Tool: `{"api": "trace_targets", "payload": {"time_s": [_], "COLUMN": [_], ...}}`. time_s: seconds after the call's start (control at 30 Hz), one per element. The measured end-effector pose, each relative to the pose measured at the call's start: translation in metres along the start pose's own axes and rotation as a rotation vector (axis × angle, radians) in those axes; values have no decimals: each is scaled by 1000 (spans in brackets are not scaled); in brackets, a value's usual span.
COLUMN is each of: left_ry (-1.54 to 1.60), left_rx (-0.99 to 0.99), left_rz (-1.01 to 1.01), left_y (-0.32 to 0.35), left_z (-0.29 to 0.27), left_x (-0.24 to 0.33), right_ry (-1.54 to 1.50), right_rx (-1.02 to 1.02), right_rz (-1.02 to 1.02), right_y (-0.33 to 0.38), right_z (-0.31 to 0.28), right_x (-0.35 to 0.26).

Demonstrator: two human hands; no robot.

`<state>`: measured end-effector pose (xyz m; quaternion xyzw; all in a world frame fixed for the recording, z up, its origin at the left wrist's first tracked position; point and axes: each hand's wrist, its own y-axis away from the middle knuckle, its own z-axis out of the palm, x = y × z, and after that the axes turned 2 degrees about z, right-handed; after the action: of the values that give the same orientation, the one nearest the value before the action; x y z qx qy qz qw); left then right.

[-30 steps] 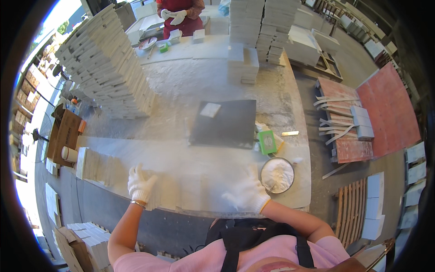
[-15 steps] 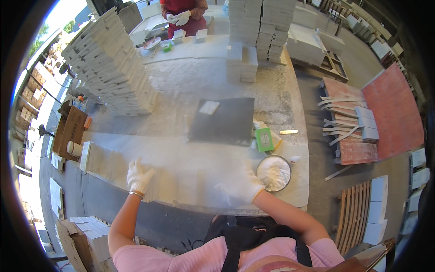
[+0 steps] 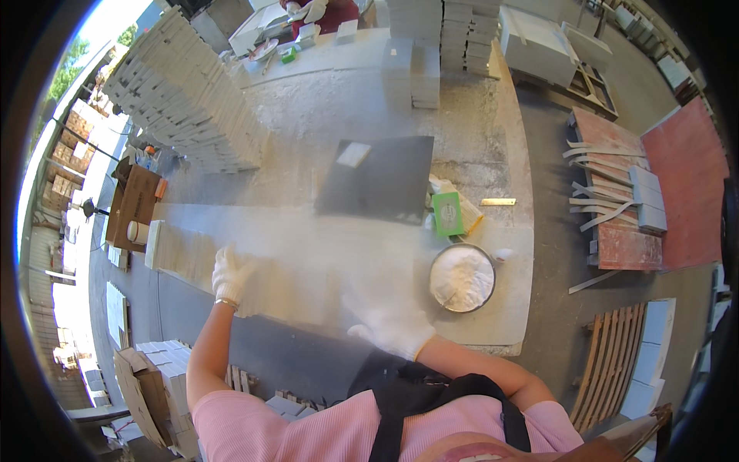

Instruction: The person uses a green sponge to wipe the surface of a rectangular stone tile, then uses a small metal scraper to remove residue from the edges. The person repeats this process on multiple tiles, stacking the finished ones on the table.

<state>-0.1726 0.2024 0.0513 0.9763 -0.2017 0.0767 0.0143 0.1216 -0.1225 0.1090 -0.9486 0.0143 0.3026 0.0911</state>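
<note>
- Landmark: the round bowl (image 3: 493,286) of white powder (image 3: 462,276), on the right part of the surface (image 3: 493,331).
- The row of pale tiles (image 3: 285,294) lies left of the bowl, its long axis running left to right along the surface's near edge; haze blurs its right end.
- The left hand (image 3: 232,273), gloved, is well left of the bowl, at the row, fingers extended and thumb apart; nothing shows gripped in it, though whether it presses on the tiles I cannot tell.
- The right hand (image 3: 391,323), also gloved, is left of the bowl and closer to the person, fingers pointing left toward the row; blur hides its grip, so I cannot tell whether it holds anything.
- The left hand is the nearer to the row; from the right hand, the row lies leftward.
- The green box (image 3: 447,214) is just beyond the bowl; the dark sheet (image 3: 377,189) is beyond and left of it.
</note>
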Motion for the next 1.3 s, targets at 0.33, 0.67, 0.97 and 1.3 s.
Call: {"api": "trace_targets", "payload": {"time_s": [0.33,0.67,0.97,1.3], "left_ry": [31,16,-8,41], "left_rx": [14,10,-1,-5], "left_rz": [65,38,17,-9], "left_y": [3,-2,-3,-12], "left_z": [-3,2,-1,6], "left_x": [0,-4,0,-7], "right_ry": [47,124,306,312], "right_rx": [24,-37,16,-67], "right_rz": [-38,26,-48,-35], "right_y": [4,13,9,7], "right_z": [7,9,28,27], "right_x": [1,-6,4,4]}}
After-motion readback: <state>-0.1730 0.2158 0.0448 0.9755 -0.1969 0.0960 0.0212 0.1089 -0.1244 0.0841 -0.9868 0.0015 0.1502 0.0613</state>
